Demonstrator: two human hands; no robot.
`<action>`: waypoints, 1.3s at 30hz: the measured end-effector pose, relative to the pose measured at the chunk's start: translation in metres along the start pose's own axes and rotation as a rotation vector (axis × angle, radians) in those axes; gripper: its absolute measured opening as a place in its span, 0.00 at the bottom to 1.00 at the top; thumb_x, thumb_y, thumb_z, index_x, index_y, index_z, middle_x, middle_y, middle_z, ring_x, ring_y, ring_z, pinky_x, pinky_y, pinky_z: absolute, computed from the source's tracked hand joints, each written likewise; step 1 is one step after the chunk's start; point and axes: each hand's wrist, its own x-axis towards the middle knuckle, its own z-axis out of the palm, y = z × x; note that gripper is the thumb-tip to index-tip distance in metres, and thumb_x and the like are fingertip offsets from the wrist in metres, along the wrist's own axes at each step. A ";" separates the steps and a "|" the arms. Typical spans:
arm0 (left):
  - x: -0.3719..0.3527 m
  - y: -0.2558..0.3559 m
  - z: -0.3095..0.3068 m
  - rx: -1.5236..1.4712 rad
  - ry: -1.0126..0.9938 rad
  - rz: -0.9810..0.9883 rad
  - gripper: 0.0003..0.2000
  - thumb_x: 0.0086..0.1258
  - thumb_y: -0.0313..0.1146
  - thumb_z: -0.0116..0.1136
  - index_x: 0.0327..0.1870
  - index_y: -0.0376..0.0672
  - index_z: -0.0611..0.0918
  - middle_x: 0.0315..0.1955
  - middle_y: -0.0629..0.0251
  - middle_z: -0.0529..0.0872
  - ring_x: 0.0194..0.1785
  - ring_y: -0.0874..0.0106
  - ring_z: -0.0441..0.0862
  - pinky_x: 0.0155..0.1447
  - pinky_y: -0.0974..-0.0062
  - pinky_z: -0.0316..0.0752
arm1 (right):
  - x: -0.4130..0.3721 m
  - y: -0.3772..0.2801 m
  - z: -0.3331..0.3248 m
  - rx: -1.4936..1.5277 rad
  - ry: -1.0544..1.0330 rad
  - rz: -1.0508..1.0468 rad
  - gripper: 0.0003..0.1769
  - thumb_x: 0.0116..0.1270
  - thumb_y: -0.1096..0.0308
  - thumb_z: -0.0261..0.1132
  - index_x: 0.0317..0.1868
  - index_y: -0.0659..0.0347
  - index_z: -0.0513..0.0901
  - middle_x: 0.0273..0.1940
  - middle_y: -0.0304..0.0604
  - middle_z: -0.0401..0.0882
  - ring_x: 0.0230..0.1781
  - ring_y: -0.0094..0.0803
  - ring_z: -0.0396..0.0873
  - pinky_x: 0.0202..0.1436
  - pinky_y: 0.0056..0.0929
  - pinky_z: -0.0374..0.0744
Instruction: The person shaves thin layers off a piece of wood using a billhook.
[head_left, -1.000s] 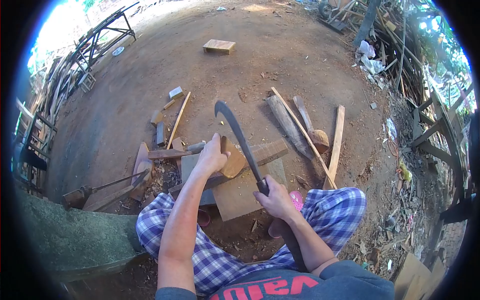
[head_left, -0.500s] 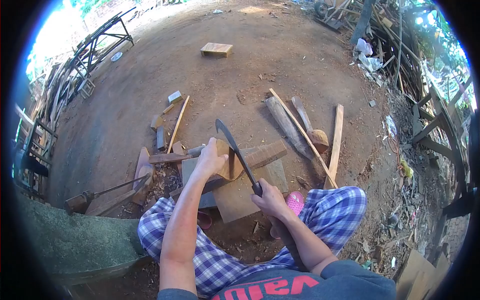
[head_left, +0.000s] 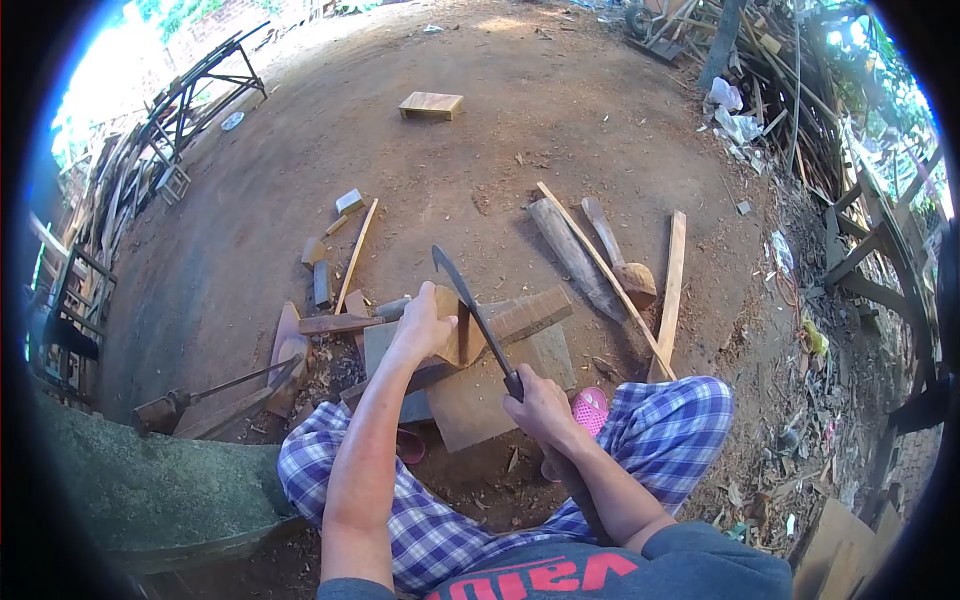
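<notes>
My left hand [head_left: 426, 325] is closed around a block of wood [head_left: 462, 335], holding it upright on a thick timber beam [head_left: 530, 315]. In my right hand [head_left: 541, 400] is a billhook [head_left: 480, 320] with a dark curved blade and hooked tip. Its long handle runs back beneath my right forearm. The blade lies against or just beside the block's right face; contact cannot be made out. Under the beam is a flat board [head_left: 480, 405], resting on the ground between my legs.
A mallet [head_left: 634, 283], a round log [head_left: 575, 255] and wooden strips [head_left: 673, 285] lie to the right. A frame saw [head_left: 230, 385] and small blocks [head_left: 321, 284] are on the left. A little wooden stool [head_left: 431, 104] stands farther off. Scrap wood [head_left: 800, 90] is piled at the upper right.
</notes>
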 end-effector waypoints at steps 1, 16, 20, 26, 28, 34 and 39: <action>-0.002 0.003 -0.001 0.026 -0.009 -0.008 0.26 0.64 0.32 0.66 0.58 0.33 0.67 0.54 0.35 0.79 0.62 0.43 0.75 0.64 0.54 0.72 | 0.000 0.001 0.000 0.003 0.002 0.003 0.17 0.60 0.61 0.64 0.42 0.63 0.72 0.30 0.64 0.80 0.36 0.65 0.80 0.40 0.57 0.75; -0.004 0.005 0.000 0.066 0.073 0.008 0.27 0.62 0.33 0.67 0.59 0.32 0.69 0.53 0.35 0.79 0.61 0.43 0.75 0.64 0.55 0.72 | 0.010 0.012 0.001 0.213 -0.129 -0.032 0.18 0.60 0.58 0.63 0.42 0.63 0.72 0.32 0.65 0.80 0.38 0.65 0.80 0.41 0.57 0.75; -0.005 0.004 0.000 0.058 0.078 0.005 0.27 0.62 0.33 0.67 0.58 0.33 0.69 0.53 0.35 0.79 0.61 0.44 0.75 0.64 0.55 0.72 | 0.004 0.004 -0.001 0.097 -0.075 -0.016 0.18 0.60 0.59 0.65 0.41 0.64 0.72 0.30 0.62 0.80 0.36 0.62 0.80 0.39 0.53 0.75; 0.001 -0.012 0.004 0.049 0.043 0.017 0.29 0.62 0.32 0.66 0.62 0.35 0.67 0.53 0.37 0.79 0.61 0.43 0.76 0.63 0.52 0.72 | 0.005 0.005 0.005 0.061 -0.043 -0.030 0.18 0.60 0.59 0.66 0.41 0.65 0.72 0.30 0.61 0.80 0.35 0.60 0.81 0.38 0.51 0.75; 0.001 -0.017 0.006 0.004 0.082 0.043 0.27 0.62 0.33 0.66 0.58 0.35 0.68 0.54 0.36 0.79 0.61 0.43 0.75 0.63 0.52 0.71 | 0.005 0.002 0.004 0.049 -0.038 -0.029 0.18 0.60 0.60 0.66 0.41 0.65 0.72 0.30 0.61 0.80 0.35 0.61 0.81 0.38 0.51 0.75; -0.006 -0.012 0.001 -0.001 0.085 0.012 0.29 0.60 0.34 0.68 0.59 0.33 0.69 0.54 0.37 0.80 0.61 0.45 0.76 0.64 0.57 0.72 | 0.005 0.000 0.004 0.033 -0.072 0.012 0.17 0.60 0.60 0.62 0.44 0.61 0.72 0.34 0.65 0.81 0.40 0.65 0.80 0.45 0.58 0.76; -0.010 -0.010 0.000 -0.001 0.098 0.026 0.29 0.61 0.34 0.68 0.61 0.34 0.69 0.54 0.37 0.80 0.62 0.45 0.76 0.64 0.57 0.72 | 0.004 -0.001 0.003 0.024 -0.092 0.031 0.17 0.60 0.60 0.61 0.45 0.61 0.72 0.35 0.65 0.81 0.41 0.65 0.80 0.46 0.58 0.76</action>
